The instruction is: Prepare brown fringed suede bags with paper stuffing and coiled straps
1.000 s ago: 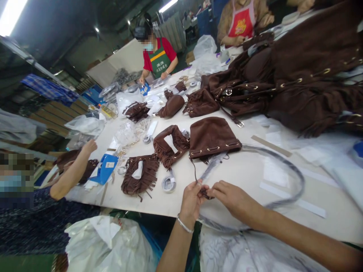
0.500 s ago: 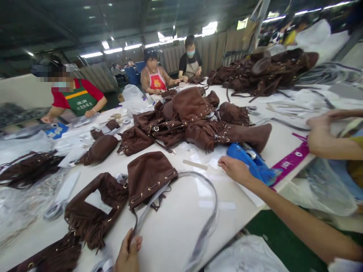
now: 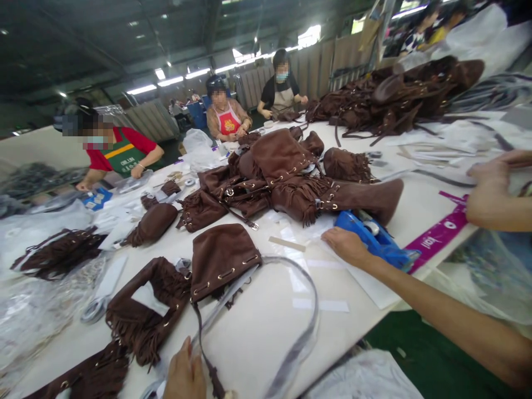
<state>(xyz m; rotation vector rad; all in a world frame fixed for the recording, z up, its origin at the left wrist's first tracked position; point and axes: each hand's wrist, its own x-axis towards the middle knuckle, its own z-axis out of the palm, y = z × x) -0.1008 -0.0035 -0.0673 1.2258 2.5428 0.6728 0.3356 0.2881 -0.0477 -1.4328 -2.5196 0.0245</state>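
Observation:
Near the bottom edge, my left hand [image 3: 185,372] has curled fingers closed at the lower end of a plastic-wrapped strap [image 3: 222,296]. The strap leads up to a brown drawstring bag [image 3: 224,255] with gold eyelets, lying on the table. A thin dark strap [image 3: 203,346] hangs loose just right of that hand. My right hand [image 3: 346,246] is low over the table, fingertips pinched together, beside a blue tape dispenser [image 3: 372,235]; what the fingertips hold is too small to make out. A wide grey wrapped strap [image 3: 310,327] loops from the bag between my hands.
Brown fringed bags [image 3: 282,160] are heaped mid-table, and a larger pile [image 3: 390,100] lies behind. Another fringed bag [image 3: 141,327] lies left. Clear tape strips [image 3: 321,305] and a purple strip [image 3: 436,238] lie rightward. A co-worker's arm [image 3: 494,194] reaches in; other people work across the table.
The thin dark strap has come away from my left hand and now hangs to its right. My right hand stays beside the tape dispenser. The view has shifted slightly.

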